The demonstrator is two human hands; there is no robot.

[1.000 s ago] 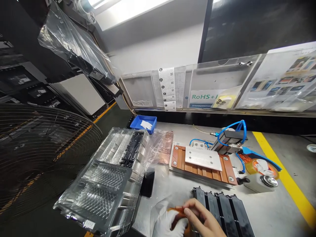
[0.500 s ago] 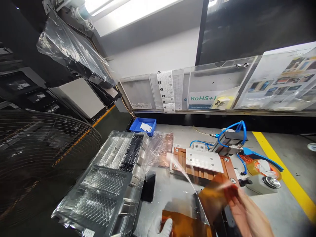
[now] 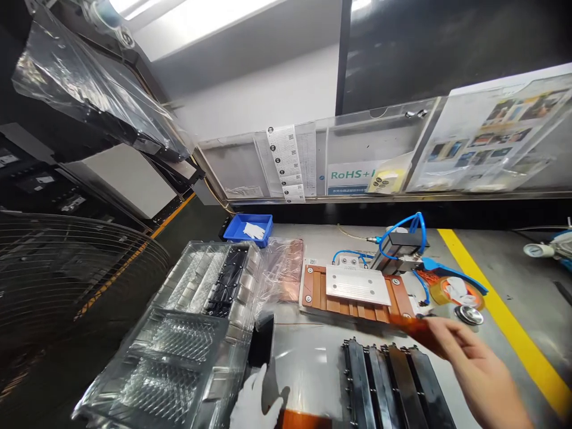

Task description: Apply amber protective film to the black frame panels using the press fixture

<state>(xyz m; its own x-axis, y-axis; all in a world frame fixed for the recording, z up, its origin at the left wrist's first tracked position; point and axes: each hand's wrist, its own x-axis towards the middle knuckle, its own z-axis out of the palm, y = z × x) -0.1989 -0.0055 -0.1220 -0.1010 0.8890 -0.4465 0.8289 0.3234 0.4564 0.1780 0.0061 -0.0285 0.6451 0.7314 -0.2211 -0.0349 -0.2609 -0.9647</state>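
My right hand (image 3: 478, 363), bare, pinches a sheet of amber film (image 3: 409, 323) that is blurred by motion, beside the front right corner of the brown fixture (image 3: 319, 298). My left hand (image 3: 255, 400) wears a white glove, thumb and fingers apart. Close by it, another amber sheet (image 3: 306, 420) lies at the bottom edge, mostly cut off; whether the glove touches it I cannot tell. Several long black plastic parts (image 3: 375, 381) lie side by side on the table below my right hand; one has a brownish tint. A silver plate (image 3: 357, 285) rests over the fixture.
Clear plastic trays (image 3: 179, 333) are stacked at left, the upper one holding black parts (image 3: 227, 280). A dark phone (image 3: 261, 341) lies beside them. Behind are a blue bin (image 3: 249, 229) with a white glove and a plastic bag (image 3: 281, 268). Tape rolls (image 3: 458, 292) and blue air hoses (image 3: 422, 232) stand right.
My right hand has moved right and slightly up with its amber film. The glove has moved left, its fingers now spread. The clear strip is out of sight, and the black parts are uncovered.
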